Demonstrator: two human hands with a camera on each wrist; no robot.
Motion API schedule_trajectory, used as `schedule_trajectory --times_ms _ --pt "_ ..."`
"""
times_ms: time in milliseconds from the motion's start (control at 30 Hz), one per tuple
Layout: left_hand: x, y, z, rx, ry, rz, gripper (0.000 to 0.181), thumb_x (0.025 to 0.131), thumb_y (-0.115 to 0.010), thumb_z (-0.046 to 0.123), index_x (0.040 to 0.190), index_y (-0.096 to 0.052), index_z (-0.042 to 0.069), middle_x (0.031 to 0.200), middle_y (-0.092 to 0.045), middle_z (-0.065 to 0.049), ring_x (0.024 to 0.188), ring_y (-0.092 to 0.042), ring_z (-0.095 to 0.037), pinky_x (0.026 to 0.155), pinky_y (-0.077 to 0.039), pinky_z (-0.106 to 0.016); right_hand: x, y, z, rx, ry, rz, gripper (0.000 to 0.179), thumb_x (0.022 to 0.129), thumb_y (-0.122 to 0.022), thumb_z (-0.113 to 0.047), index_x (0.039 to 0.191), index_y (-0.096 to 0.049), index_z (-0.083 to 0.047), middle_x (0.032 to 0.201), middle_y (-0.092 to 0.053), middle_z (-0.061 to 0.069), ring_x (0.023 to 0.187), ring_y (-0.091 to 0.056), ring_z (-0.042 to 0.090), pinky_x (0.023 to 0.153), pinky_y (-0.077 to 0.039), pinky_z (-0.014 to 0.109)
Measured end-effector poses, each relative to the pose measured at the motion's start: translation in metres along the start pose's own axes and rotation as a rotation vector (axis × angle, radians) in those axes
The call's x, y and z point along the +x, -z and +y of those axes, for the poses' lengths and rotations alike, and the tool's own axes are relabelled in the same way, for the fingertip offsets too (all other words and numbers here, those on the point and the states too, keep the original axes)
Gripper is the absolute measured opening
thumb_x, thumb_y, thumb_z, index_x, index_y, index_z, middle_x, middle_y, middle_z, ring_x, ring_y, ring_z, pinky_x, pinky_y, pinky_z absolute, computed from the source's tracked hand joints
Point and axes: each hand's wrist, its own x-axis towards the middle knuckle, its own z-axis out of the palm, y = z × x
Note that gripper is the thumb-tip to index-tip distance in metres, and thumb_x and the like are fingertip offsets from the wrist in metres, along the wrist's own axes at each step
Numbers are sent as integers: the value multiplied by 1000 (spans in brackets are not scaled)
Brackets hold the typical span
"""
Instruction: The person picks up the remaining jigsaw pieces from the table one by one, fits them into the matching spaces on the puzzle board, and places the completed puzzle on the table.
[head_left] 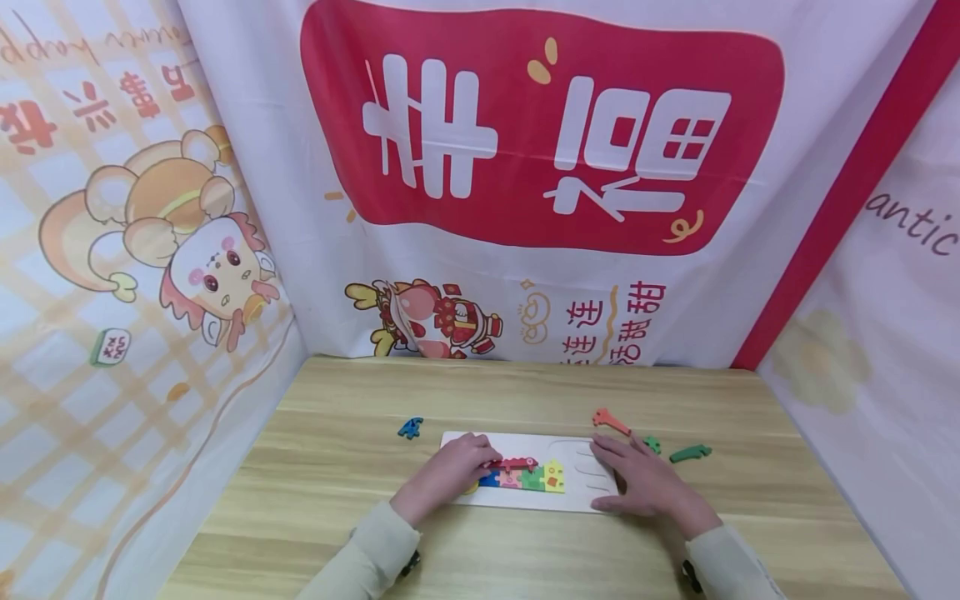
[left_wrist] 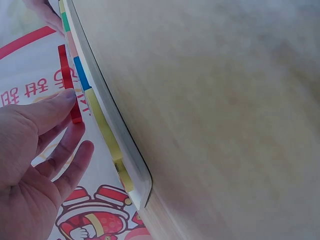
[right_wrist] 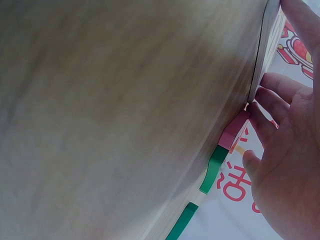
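Observation:
My left hand [head_left: 456, 468] pinches a long red animal-shaped puzzle piece [head_left: 519, 463] between thumb and fingers, over the left part of a pale wooden puzzle board [head_left: 525, 502]. Seen from the left wrist, the red piece [left_wrist: 65, 70] stands slightly off the board's face. Blue, pink, green and yellow pieces [head_left: 554, 477] sit joined in a row on the board, just below the red one. Another yellow piece [left_wrist: 104, 125] lies at the board's left end, partly hidden by the hand. My right hand [head_left: 647, 481] rests on the board's right end, fingers spread along its edge.
A loose blue piece [head_left: 410, 427] lies on the wooden table [head_left: 337, 433], left of the board. Beyond the right hand lie an orange-red piece [head_left: 611, 421], a green piece [head_left: 652, 444] and a dark green piece [head_left: 691, 453]. Printed cloth [head_left: 525, 258] hangs at the table's back.

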Motion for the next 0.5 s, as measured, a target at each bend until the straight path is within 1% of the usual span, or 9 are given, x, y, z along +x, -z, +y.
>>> schedule_trajectory --times_ms 133,333,500 --pt "2 -1 -1 0 -13 -1 25 97 -74 25 122 -76 23 112 -72 7 104 -65 -10 97 -58 -31 0 1 1 -3 6 4 102 81 -66 -80 157 -46 -15 167 -39 7 154 -35 36 127 -17 66" --pt "2 -5 -3 -16 -4 -8 26 98 -73 24 124 -76 23 112 -72 8 104 -64 -8 98 -57 -31 0 4 -1 2 11 2 102 81 -67 -79 157 -46 -14 167 -39 8 154 -35 37 126 -17 67" --pt "3 -5 -3 -31 -4 -12 26 99 -72 24 125 -75 23 112 -71 8 104 -64 -8 97 -57 -31 -1 5 -3 -2 2 5 101 81 -67 -78 157 -46 -14 167 -38 8 154 -35 37 127 -17 66"
